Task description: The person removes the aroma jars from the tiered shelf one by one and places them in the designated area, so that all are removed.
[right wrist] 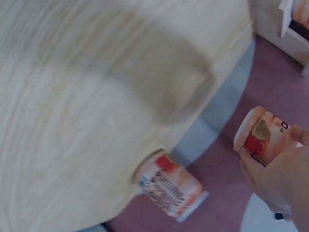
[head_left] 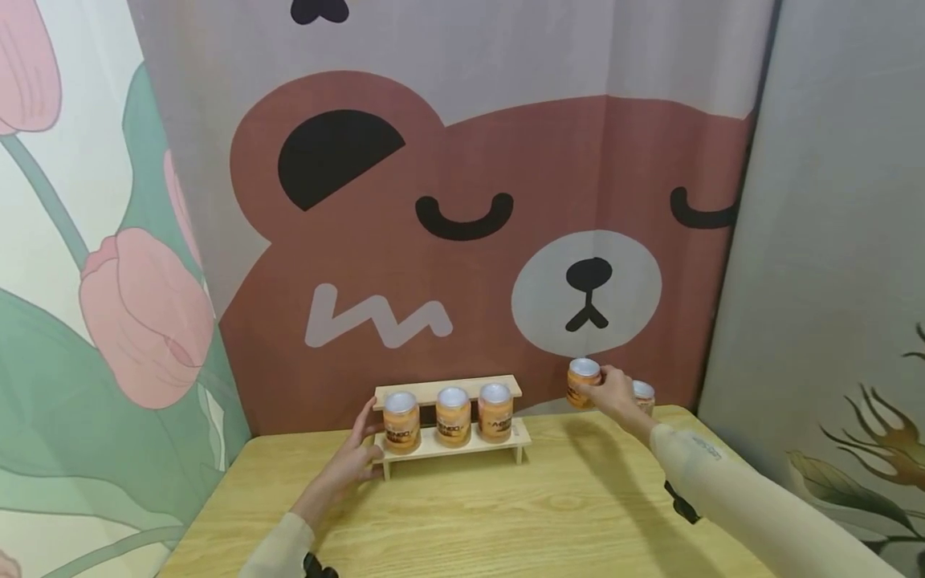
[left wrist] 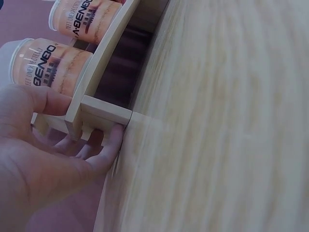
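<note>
A small two-tier wooden rack (head_left: 462, 448) stands on the table, with three orange cans in a row on its lower shelf: a left can (head_left: 401, 424), a middle can (head_left: 453, 419) and a right can (head_left: 495, 414). My left hand (head_left: 352, 459) grips the rack's left end; in the left wrist view the thumb lies on the shelf and fingers curl beneath it by the leg. Up off the table to the right, my right hand (head_left: 613, 395) holds another orange can (head_left: 582, 384) upright. Behind that wrist a further can (right wrist: 171, 186) stands on the table, partly hidden in the head view.
The light wooden table (head_left: 564, 514) ends at the back against a curtain (head_left: 347, 265) printed with a bear. A grey curtain (head_left: 824, 241) hangs at the right, and a flowered one (head_left: 94, 401) at the left.
</note>
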The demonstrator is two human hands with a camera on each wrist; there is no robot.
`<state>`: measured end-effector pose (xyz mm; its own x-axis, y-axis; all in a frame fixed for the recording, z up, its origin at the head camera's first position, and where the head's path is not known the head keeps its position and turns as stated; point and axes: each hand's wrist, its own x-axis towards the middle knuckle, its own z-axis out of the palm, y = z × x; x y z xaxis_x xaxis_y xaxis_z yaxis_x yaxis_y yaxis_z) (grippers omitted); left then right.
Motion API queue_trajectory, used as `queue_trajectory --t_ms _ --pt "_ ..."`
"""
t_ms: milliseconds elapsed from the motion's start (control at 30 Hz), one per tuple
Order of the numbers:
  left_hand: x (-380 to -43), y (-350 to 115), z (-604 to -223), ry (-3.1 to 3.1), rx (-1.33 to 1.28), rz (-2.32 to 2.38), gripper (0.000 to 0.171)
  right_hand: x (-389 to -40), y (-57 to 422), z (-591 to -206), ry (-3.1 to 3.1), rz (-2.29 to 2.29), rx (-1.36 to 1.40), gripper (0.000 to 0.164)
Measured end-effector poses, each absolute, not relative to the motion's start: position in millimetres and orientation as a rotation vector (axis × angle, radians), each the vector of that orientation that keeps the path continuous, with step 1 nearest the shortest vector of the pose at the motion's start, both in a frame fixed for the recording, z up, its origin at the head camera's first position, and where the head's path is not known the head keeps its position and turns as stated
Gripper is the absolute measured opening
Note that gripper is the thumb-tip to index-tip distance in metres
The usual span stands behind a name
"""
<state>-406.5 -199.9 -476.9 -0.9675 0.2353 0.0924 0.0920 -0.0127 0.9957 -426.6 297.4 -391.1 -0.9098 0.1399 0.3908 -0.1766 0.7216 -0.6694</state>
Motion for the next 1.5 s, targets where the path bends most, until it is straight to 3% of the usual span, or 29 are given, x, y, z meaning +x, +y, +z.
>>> queue_trajectory --t_ms 600,1500 --pt "-406.8 -199.7 -477.3 2.145 0.351 2.116 0.109 -439.2 332.2 -449.0 -2.511 1.034 -0.057 0.061" --pt "-406.7 -197.6 -476.2 2.144 0.324 2.125 0.109 -444.0 331.3 -457.2 -2.496 1.018 -0.100 0.052"
